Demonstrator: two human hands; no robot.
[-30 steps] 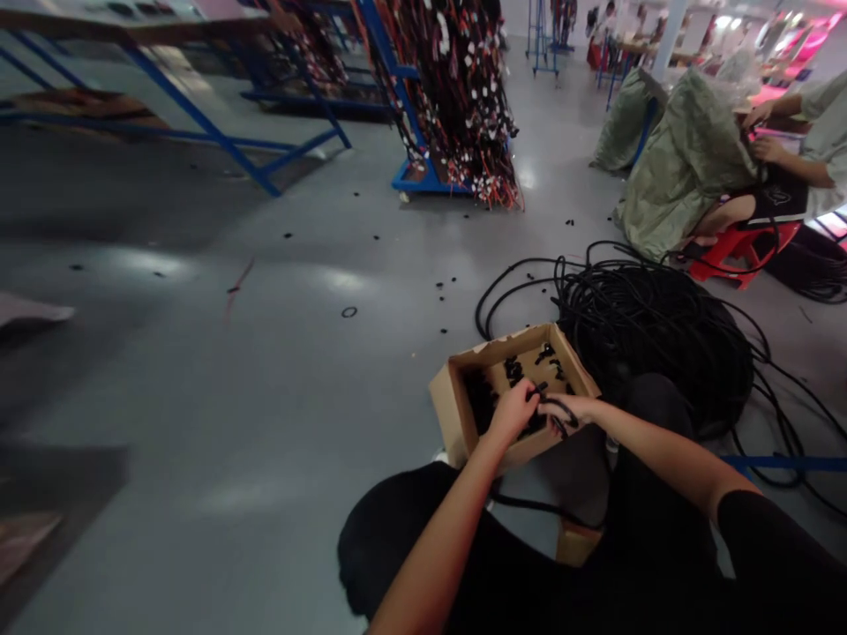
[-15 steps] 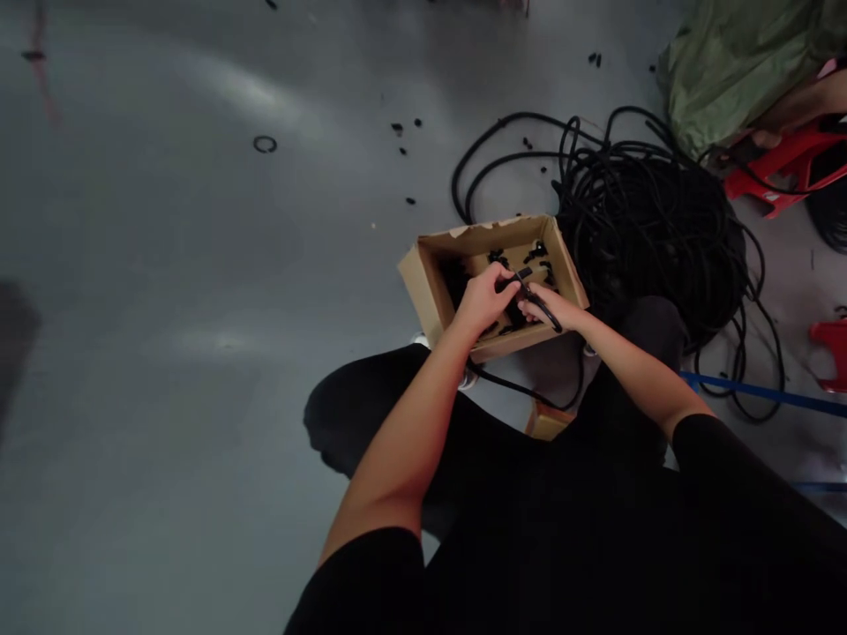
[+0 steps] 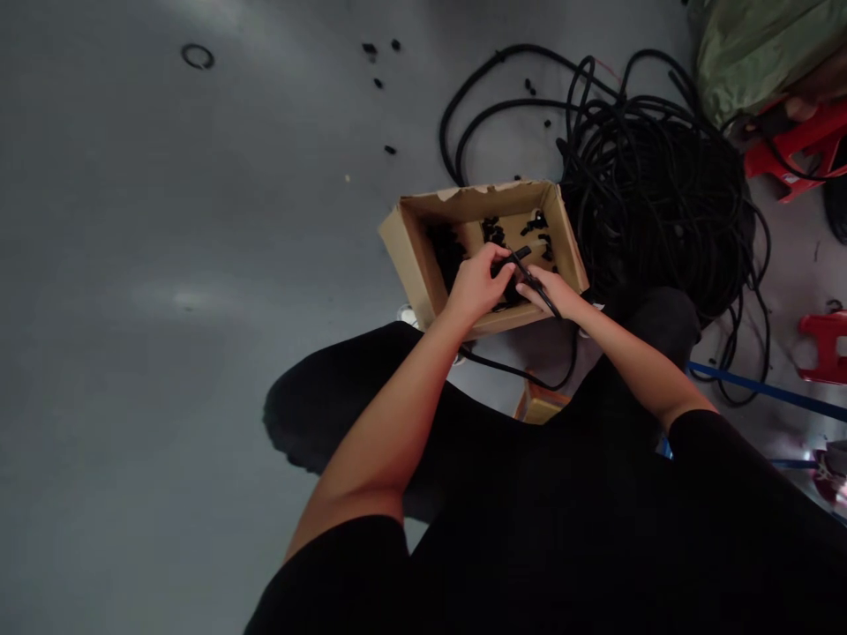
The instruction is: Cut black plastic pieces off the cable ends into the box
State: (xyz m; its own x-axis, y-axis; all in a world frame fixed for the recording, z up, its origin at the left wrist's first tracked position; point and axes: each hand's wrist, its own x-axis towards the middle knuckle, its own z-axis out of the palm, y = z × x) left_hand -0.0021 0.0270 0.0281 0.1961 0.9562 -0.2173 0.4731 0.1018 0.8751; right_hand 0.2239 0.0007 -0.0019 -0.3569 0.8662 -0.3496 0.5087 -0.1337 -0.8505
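Note:
Over an open cardboard box (image 3: 423, 273), both of my hands work close together. My left hand (image 3: 477, 280) pinches a small black part (image 3: 520, 253), whose flat end sticks out beyond the fingertips. Just to its right, my right hand (image 3: 552, 293) is closed round a thin black cable (image 3: 548, 302). The cable slants across the fingers up to the black part; whether the two are joined is too small to tell. Several small black pieces (image 3: 493, 231) lie inside the box below my hands.
A big tangle of black cable (image 3: 662, 176) lies on the floor right of the box. Red stools (image 3: 827, 346) stand at the right, near another person's hand (image 3: 798, 109). Small black bits and a black ring (image 3: 198, 56) are scattered on the floor. A small carton (image 3: 541, 403) sits below.
The view has shifted, so the box and floor items sit higher in the picture. Both hands keep their hold, with the right fingers slightly more spread along the cable.

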